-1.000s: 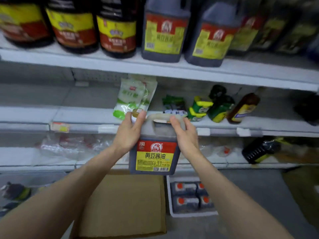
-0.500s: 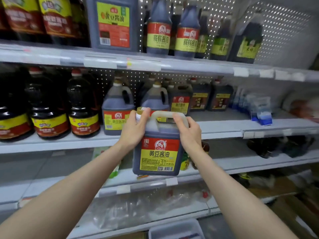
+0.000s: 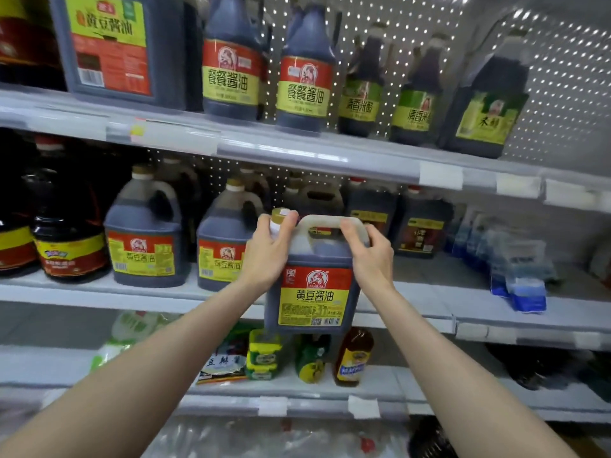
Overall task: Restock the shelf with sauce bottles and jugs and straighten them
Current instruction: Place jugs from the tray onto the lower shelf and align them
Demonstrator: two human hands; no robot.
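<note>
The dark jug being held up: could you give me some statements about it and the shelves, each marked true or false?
1. Both hands hold the jug. True: the left hand grips at the cap, the right hand grips the handle.
2. The jug stands on the middle shelf. False: it is held in the air in front of that shelf.
3. Its label is red and yellow. True.
4. Its cap is missing. False: a yellowish cap is on.
5. Two matching jugs stand on the middle shelf to its left. True.
</note>
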